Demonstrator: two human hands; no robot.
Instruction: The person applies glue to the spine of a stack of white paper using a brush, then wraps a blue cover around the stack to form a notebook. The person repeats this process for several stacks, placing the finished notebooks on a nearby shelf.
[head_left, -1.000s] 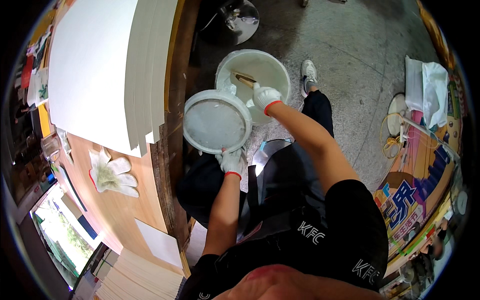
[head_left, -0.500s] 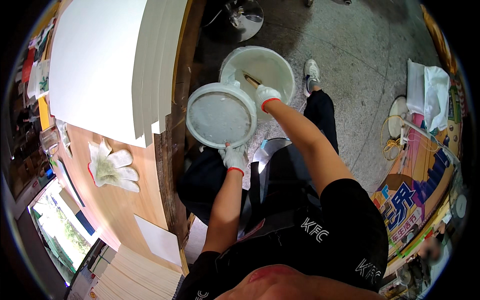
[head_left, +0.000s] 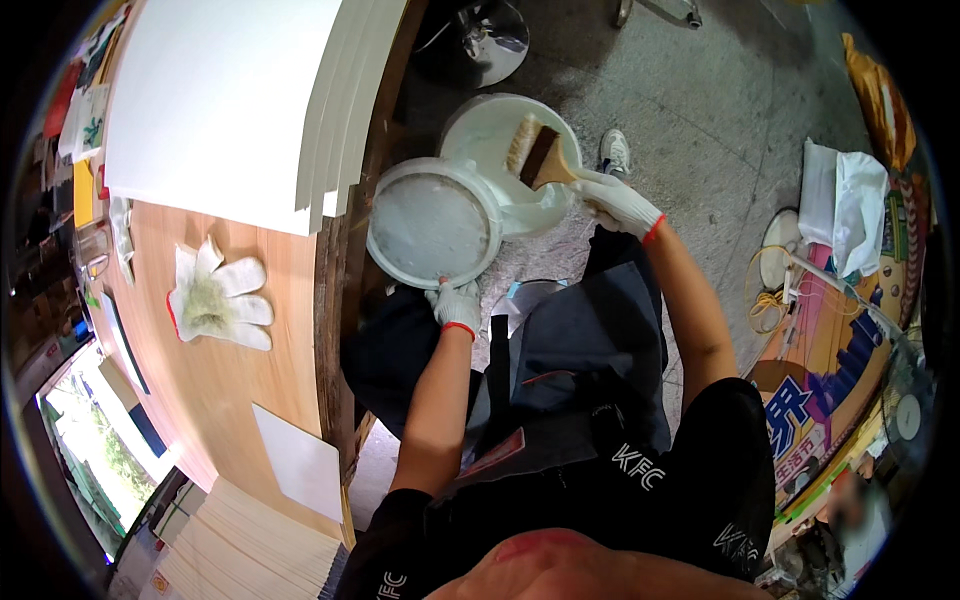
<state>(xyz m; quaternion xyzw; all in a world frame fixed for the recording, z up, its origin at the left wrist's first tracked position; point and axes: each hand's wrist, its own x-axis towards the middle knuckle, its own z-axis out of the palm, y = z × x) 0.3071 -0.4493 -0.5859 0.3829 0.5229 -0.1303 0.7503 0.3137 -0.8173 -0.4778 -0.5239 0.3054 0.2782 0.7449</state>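
My right hand (head_left: 618,204), in a white work glove with a red cuff, grips the wooden handle of a wide flat brush (head_left: 545,160). The brush has a dark band and pale, wet-looking bristles, raised over the mouth of a white bucket (head_left: 476,128). Whitish material coats the bucket's inside. My left hand (head_left: 457,306), gloved the same way, is closed on the near rim of a round whitish lid (head_left: 434,230). This lid is tilted beside the bucket and overlaps its left side; most of my left fingers are hidden under it.
To my left stands a wooden table (head_left: 290,390) with stacked white boards (head_left: 225,100), a soiled glove (head_left: 222,298) and a small white sheet (head_left: 298,462). A metal stool base (head_left: 492,45) is beyond the bucket. Wrapped white packages (head_left: 858,210) and a yellow cable (head_left: 768,312) lie right.
My right hand has drawn the brush up out of the bucket and moved right, turning so the bristles show. My left hand still holds the lid, which has shifted slightly left.
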